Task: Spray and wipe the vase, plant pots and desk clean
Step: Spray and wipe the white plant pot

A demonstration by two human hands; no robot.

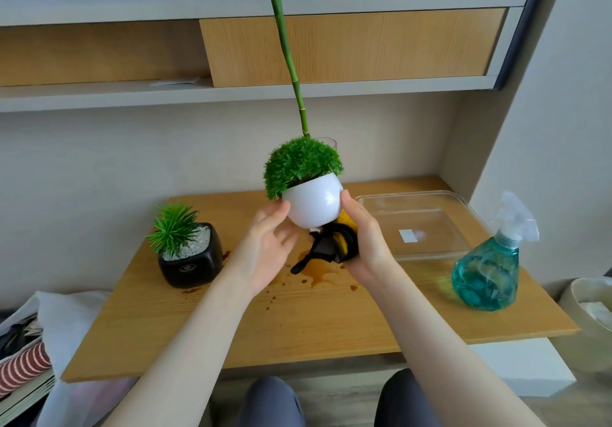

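A round white plant pot point(314, 204) with a green mossy dome is lifted above the wooden desk point(331, 320). My left hand point(265, 247) cups its lower left side, fingers spread against it. My right hand point(364, 241) touches its right side with the thumb and also clutches a black and yellow cloth point(326, 247) that hangs under the pot. Behind the pot a glass vase point(329, 143) with a tall green stem point(288, 58) is mostly hidden. A black square pot point(192, 261) with a spiky plant stands at the left. Brown spill stains point(318, 274) mark the desk below my hands.
A blue-green spray bottle point(486, 271) stands at the desk's right front. A clear plastic tray point(420, 224) lies behind it. Shelves point(231, 92) run along the wall above. A white bowl point(589, 307) sits off the right edge, bags and papers point(29, 337) at the left.
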